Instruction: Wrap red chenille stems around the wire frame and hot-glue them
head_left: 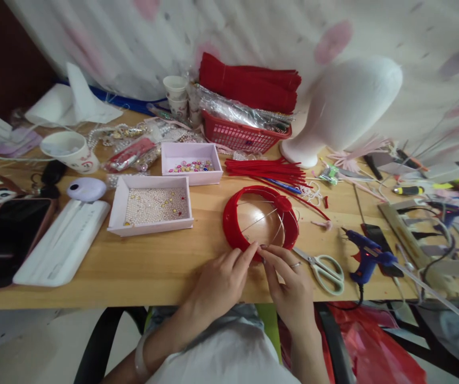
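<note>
A red fabric-covered ring lies on the wooden table in front of me, with thin wires crossing its opening and a red round knot on its far right side. At its near edge, my left hand grips the ring with thumb and fingertips. Right beside it, my right hand pinches the same edge, the fingertips of both hands almost meeting. Whether a small piece sits between the fingertips cannot be made out. Scissors with pale green handles lie just right of my right hand, their blades partly behind the ring.
Left stand a box of pearl beads and a box of coloured gems. Red fuzzy stems lie behind the ring. A blue glue gun rests at right. Behind are a red basket and a white foam head.
</note>
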